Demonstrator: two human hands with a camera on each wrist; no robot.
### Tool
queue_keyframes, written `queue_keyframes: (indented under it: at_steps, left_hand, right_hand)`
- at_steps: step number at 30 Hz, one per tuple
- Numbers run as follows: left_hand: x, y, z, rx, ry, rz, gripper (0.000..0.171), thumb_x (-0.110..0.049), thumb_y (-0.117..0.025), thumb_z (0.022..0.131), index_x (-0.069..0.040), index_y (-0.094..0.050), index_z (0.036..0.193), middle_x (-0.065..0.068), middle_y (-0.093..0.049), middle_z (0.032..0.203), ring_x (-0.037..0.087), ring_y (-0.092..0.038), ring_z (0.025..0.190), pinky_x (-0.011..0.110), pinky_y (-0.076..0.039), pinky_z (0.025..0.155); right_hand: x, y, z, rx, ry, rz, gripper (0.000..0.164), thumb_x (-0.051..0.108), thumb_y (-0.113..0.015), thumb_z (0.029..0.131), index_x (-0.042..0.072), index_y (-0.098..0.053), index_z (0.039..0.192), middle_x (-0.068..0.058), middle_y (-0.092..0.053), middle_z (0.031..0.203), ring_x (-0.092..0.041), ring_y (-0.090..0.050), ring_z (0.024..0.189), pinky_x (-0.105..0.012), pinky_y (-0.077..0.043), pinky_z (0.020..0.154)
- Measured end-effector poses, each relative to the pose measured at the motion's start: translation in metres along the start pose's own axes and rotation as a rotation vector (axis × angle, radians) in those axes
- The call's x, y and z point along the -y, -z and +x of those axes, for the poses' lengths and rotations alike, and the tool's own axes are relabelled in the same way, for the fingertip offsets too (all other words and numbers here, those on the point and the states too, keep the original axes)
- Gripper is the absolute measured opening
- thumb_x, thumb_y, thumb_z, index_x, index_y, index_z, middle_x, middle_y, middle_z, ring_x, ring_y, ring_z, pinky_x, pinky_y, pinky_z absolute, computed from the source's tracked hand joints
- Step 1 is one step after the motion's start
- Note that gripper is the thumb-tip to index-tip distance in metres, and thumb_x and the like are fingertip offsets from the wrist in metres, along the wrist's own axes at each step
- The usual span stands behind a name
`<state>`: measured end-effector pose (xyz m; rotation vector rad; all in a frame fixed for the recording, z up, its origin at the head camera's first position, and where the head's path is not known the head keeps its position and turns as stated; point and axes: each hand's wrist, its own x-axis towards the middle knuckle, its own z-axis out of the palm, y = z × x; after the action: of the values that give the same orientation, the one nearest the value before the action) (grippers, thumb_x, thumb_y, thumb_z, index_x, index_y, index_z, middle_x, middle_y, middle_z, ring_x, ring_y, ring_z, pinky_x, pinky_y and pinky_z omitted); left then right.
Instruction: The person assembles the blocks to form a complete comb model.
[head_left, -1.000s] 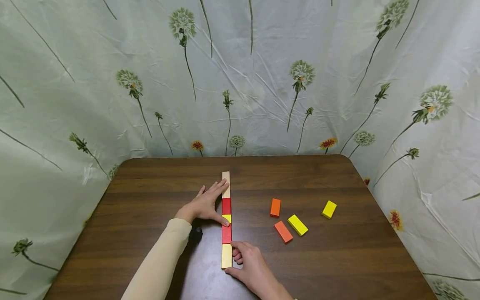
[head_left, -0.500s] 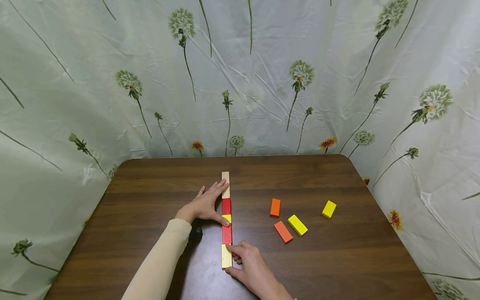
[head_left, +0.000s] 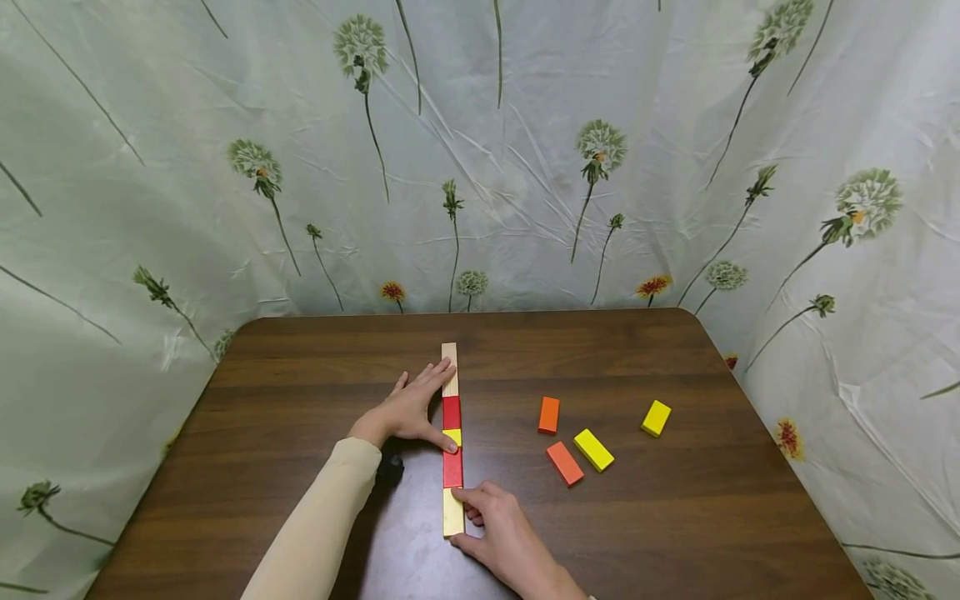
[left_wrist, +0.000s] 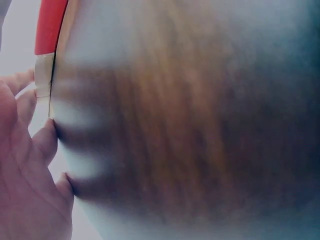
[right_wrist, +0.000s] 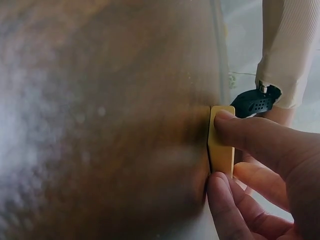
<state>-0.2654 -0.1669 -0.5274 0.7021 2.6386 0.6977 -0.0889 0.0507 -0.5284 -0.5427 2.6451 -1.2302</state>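
Observation:
A straight row of blocks runs away from me on the table. From far to near lie a bare-wood block [head_left: 449,352], a red block [head_left: 451,413], a small yellow block [head_left: 451,435], a second red block [head_left: 452,472] and a pale yellow block [head_left: 453,518]. My left hand [head_left: 408,414] spreads along the row, its thumb touching near the small yellow and second red blocks, its fingertips on the wooden one. With thumb and fingers, my right hand [head_left: 502,529] pinches the pale yellow block lengthwise; the right wrist view shows that block [right_wrist: 222,150] between the digits.
To the right lie four loose blocks' worth of clutter: an orange block [head_left: 550,414], a coral block [head_left: 565,463], a yellow block [head_left: 593,450] and another yellow block [head_left: 656,418]. A flowered curtain [head_left: 525,208] hangs behind the brown table [head_left: 315,350].
My right index fingertip has shifted from the side of the pale yellow block onto its top at the far end. The left hand and the row stay in place.

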Motion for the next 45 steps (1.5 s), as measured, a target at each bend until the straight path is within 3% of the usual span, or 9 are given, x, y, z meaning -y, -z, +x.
queue_keyframes:
  at_steps: [17,30,36,45]
  left_hand:
    - [-0.001,0.004,-0.001,-0.026,-0.016,0.015,0.137,-0.067,-0.095,0.067,-0.016,-0.025,0.173,0.004,-0.014,0.183,0.039,-0.011,0.169,0.076,-0.002,0.130]
    - [-0.005,0.001,-0.004,-0.022,-0.009,0.036,0.136,-0.068,-0.095,0.066,-0.015,-0.028,0.172,0.004,-0.016,0.182,0.040,-0.013,0.169,0.076,-0.005,0.130]
    - [-0.004,0.000,-0.002,-0.015,-0.005,0.045,0.137,-0.069,-0.094,0.066,-0.017,-0.026,0.172,0.003,-0.015,0.183,0.040,-0.012,0.169,0.076,-0.004,0.130]
    - [-0.004,0.001,0.000,-0.005,0.000,0.045,0.138,-0.070,-0.094,0.066,-0.018,-0.026,0.173,0.002,-0.014,0.183,0.039,-0.011,0.169,0.075,-0.002,0.130]
  right_hand:
    - [0.001,0.002,0.005,0.056,-0.058,0.008,0.051,0.016,-0.096,0.081,0.007,-0.075,0.127,0.009,-0.061,0.094,0.004,-0.053,0.080,-0.015,-0.053,0.072]
    - [0.000,0.004,0.002,0.061,0.028,-0.051,0.051,0.021,-0.096,0.082,0.009,-0.074,0.126,0.010,-0.057,0.092,0.004,-0.049,0.080,-0.015,-0.049,0.070]
    - [-0.004,0.021,0.007,0.069,0.023,-0.039,0.049,0.024,-0.094,0.085,0.007,-0.074,0.125,0.005,-0.065,0.097,0.002,-0.056,0.082,-0.017,-0.054,0.074]
    - [-0.025,0.067,0.024,-0.071,0.026,-0.110,0.039,0.020,-0.088,0.091,0.005,-0.076,0.125,-0.003,-0.071,0.101,-0.014,-0.067,0.089,-0.026,-0.061,0.081]
